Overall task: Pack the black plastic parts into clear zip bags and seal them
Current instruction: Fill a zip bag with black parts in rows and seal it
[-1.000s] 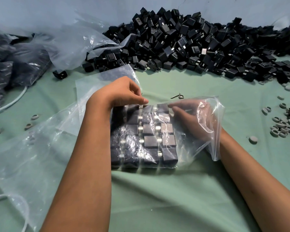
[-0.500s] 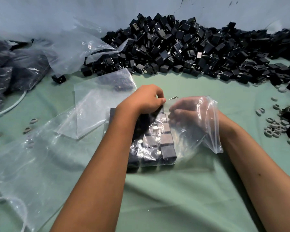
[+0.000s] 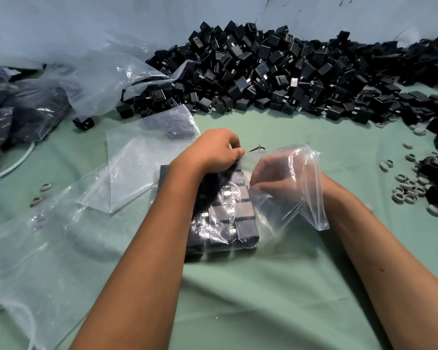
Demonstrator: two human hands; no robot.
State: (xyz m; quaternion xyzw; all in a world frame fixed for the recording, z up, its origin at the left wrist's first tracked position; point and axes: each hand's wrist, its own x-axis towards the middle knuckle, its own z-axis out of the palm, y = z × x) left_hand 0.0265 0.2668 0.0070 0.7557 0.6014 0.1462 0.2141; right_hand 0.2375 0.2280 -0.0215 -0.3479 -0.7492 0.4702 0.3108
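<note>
Glossy clear plastic bag (image 3: 306,188), matt cloth (image 3: 263,299)

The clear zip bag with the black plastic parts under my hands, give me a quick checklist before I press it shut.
1. Parts inside: the black plastic parts lie in a flat block within the clear zip bag: ok.
2. Mouth free of hands: the right hand is inside the bag's open end: not ok.
3. Bag steadied: the left hand grips the far edge of the block: ok.
4. Zip strip aligned: the strip cannot be made out through the crumpled film: cannot tell.
5. Stray bits clear of the mouth: a small metal piece lies on the green cloth just beyond the hands, outside the bag: ok.
</note>
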